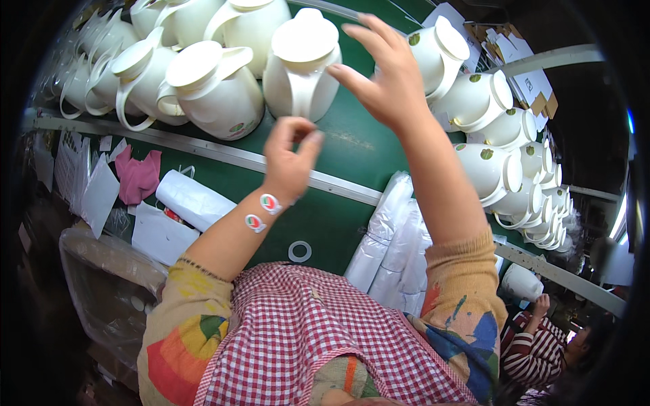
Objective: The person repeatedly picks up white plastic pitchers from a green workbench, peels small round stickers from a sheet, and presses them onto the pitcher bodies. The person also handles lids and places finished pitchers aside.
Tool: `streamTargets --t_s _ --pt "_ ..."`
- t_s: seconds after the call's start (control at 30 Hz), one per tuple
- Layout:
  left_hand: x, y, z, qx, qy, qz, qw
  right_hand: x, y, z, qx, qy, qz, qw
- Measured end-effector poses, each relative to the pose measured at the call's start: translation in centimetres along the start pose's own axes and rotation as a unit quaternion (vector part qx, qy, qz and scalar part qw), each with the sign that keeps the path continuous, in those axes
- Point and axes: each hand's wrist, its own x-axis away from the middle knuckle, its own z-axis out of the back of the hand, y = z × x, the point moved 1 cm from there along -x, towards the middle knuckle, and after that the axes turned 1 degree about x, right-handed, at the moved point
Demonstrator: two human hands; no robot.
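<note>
A cream-white jug (301, 88) with a lid stands upright on the green bench, its handle facing me. My left hand (290, 159) is just below that handle, fingers curled in toward the thumb; whatever may be between them is too small to make out. Two round red-and-green stickers (269, 203) are stuck on my left forearm. To the right of the jug, my right hand (389, 78) is raised with thumb and fingers spread, holding nothing. Its thumb tip is close to the jug's side; whether it touches I cannot tell.
More white jugs (220, 95) crowd the left, and others (484, 169) line the right. A metal rail (237, 159) crosses the bench. Nearer lie rolled plastic bags (389, 243), a white roll (196, 199), a pink cloth (137, 174) and a ring (300, 252). Another person (542, 345) works at lower right.
</note>
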Motion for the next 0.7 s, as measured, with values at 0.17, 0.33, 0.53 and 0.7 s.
streamTargets --t_s 0.17,0.33,0.53,0.7 --pt "-4.4 -3.8 2.3 0.037 -0.042 0.007 0.998 -5.7 -1.7 -6.4 0.117 -0.227 -0.021 0.967" --pt "-4.6 -2.5 0.5 0.212 -0.149 0.122 0.958 -5.8 -0.3 -5.4 0.028 -0.294 0.010 0.955" --pt "-2.7 -0.2 1.0 0.207 -0.214 0.107 0.949 -1.8 1.0 -1.3 -0.070 -0.321 -0.003 0.945" --pt "-2.6 1.2 0.9 0.149 -0.289 0.114 0.939 0.7 1.1 1.4 -0.049 -0.311 -0.008 0.949"
